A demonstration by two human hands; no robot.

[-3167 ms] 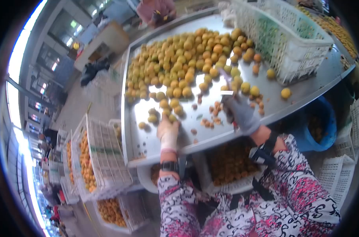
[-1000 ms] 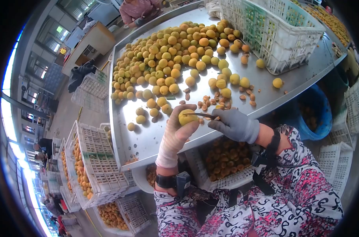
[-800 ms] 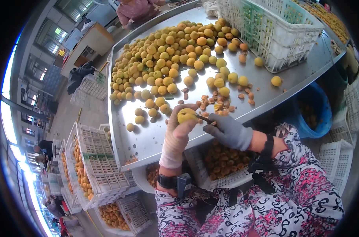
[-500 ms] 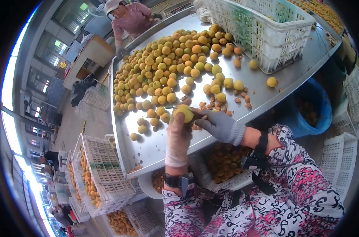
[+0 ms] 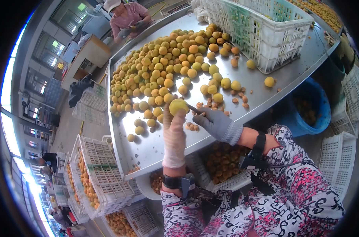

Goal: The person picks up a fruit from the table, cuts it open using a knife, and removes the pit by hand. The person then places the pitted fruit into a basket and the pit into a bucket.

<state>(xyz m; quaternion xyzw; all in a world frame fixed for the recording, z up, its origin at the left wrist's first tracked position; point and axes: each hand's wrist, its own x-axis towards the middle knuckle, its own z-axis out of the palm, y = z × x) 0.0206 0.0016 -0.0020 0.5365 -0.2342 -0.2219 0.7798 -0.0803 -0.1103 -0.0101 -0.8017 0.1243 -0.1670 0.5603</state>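
A yellow-green apricot (image 5: 178, 106) is held up in my left hand (image 5: 174, 134), which wears a pale glove; the thumb presses its near side. My right hand (image 5: 221, 125), in a grey glove, is closed around a small dark knife (image 5: 193, 109). The blade points left, its tip right at the apricot's side. Just beyond my hands, a large heap of apricots (image 5: 148, 71) covers much of the metal table (image 5: 148, 152). Brown apricot pits (image 5: 215, 106) lie scattered beside my right hand.
A white plastic crate (image 5: 266, 39) stands on the table's far right. Below the edge are a crate of cut apricots (image 5: 227, 162), a white bucket (image 5: 148, 187) and a blue bucket (image 5: 316, 106). Stacked crates (image 5: 102, 173) stand at left. Another person (image 5: 128, 19) works across the table.
My left hand and the apricot have shifted slightly left and up. More of the knife blade now shows between my hands. The person opposite has brought their hands together.
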